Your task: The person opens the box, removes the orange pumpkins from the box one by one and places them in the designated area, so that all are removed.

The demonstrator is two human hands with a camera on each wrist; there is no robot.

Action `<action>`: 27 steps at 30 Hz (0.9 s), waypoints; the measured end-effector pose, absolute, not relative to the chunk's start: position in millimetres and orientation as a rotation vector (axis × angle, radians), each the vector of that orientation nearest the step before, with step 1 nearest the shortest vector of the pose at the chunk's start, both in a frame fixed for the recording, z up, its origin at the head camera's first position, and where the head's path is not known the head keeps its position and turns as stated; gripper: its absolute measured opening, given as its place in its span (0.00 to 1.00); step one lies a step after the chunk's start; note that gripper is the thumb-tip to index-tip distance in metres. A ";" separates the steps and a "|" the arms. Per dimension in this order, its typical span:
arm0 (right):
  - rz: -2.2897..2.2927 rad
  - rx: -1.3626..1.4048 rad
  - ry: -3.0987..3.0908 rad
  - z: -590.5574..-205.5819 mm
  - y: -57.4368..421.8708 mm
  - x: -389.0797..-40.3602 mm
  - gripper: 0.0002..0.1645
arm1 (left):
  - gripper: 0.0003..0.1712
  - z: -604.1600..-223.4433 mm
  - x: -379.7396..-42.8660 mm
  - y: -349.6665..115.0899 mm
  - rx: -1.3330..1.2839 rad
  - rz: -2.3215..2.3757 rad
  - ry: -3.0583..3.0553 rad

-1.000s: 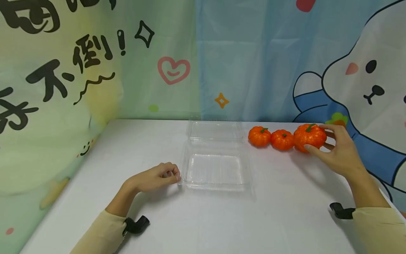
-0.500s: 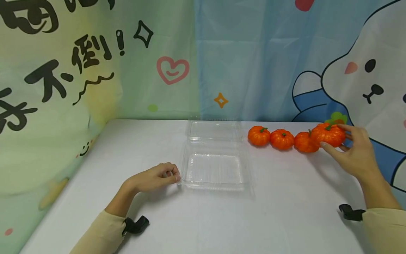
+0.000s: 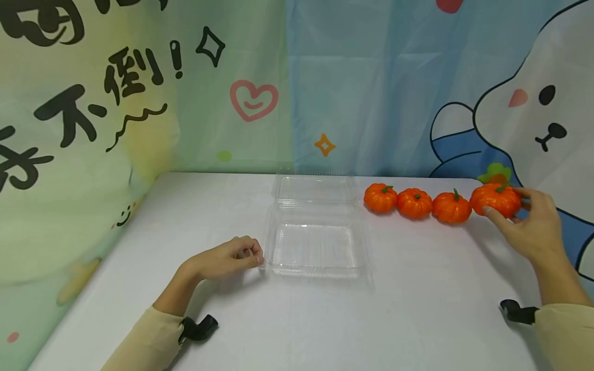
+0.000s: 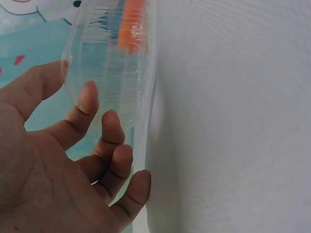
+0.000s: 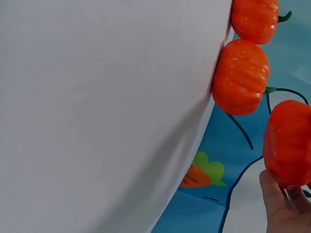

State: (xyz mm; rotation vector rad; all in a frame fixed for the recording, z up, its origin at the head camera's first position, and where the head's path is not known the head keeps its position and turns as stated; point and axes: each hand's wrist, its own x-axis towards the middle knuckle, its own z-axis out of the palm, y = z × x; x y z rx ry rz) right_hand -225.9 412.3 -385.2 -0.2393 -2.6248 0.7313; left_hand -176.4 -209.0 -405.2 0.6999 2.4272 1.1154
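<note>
My right hand (image 3: 535,224) holds a small orange toy pumpkin (image 3: 496,200) with a green stem, thumb in front and fingers behind. In the right wrist view the held pumpkin (image 5: 290,144) hangs clear of the tabletop. Left of it, three similar pumpkins sit in a row at the table's back edge; the nearest is one pumpkin (image 3: 451,207), then a middle one (image 3: 414,203) and a far-left one (image 3: 380,198). A clear plastic clamshell container (image 3: 315,247) lies with its lid folded back. My left hand (image 3: 227,259) pinches its left rim near the front corner, thumb (image 4: 46,82) against the edge.
Everything stands on a white-covered table (image 3: 315,324). Behind it hangs a printed cloth backdrop (image 3: 352,87) with a cartoon animal at the right. The container's hinged lid (image 3: 315,189) reaches the table's back edge.
My right hand has moved right with the held pumpkin, away from the row. The third pumpkin, mostly hidden behind it before, now shows fully. My left hand and the container stay put.
</note>
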 end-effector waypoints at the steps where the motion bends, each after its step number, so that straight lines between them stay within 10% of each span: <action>1: 0.728 -0.254 -2.630 -386.1 413.5 -225.7 0.49 | 0.07 -405.2 -176.2 -209.2 0.699 1.116 2.425; 27: 0.756 -0.599 -2.754 -399.4 435.9 -235.1 0.54 | 0.06 -404.2 -173.9 -209.5 0.690 1.139 2.410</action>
